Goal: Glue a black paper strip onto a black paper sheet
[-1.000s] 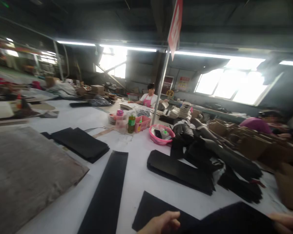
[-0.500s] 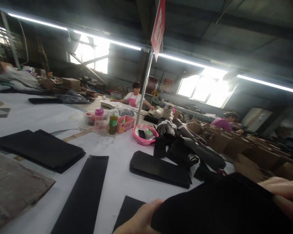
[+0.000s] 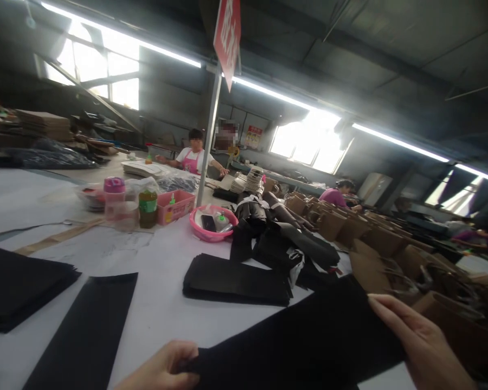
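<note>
Compared with half a second earlier, the view has swung right and the black sheet (image 3: 309, 341) now sits lower and flatter in the frame, stretched between both hands instead of bulging up toward the camera. The left hand (image 3: 162, 371) pinches the sheet's near left corner, fingers curled shut over its edge. The right hand (image 3: 421, 341) lies on the sheet's right end with its fingers (image 3: 390, 314) extended along the top edge; whether the thumb clamps underneath cannot be seen. Just beyond, on the white table (image 3: 162, 314), lie a long black strip (image 3: 85, 330) at left and a folded black stack (image 3: 236, 279) in the middle. Farther back stand a pink basin (image 3: 212, 223) and a green bottle (image 3: 148, 207). Brown paper bags (image 3: 390, 249) crowd the right side.
</note>
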### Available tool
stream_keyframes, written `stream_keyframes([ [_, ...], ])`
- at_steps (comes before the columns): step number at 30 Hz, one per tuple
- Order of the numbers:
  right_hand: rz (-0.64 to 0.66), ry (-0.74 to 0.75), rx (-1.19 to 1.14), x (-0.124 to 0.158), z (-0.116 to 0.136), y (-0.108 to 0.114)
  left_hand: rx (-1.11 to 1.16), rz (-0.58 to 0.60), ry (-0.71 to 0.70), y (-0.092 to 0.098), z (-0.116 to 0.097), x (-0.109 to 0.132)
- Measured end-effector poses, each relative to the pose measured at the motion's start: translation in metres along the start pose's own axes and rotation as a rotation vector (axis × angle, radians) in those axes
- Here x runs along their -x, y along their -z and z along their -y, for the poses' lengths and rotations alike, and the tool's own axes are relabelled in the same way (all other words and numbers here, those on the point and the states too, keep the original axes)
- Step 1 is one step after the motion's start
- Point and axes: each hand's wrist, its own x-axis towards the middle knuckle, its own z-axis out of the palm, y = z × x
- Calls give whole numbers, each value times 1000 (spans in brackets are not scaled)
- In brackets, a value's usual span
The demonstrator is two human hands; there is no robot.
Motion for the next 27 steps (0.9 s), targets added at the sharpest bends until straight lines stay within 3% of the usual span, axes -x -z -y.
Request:
stream_keyframes([
  [8,114,-58,-2,-53,-97,-69,-106,-266,86,85,-43,-32],
  [11,122,-84,16,-81,-120,-99,-138,-398,89,110,-53,-58],
  [16,27,-73,119,-131,-160,-145,-198,-553,4,146,-62,-117],
  [21,-66,-90,346,-155,-197,-178,-535,-671,-77,174,-32,-167],
  [27,-132,-107,527,-154,-220,-188,-850,-664,-60,188,14,-185],
])
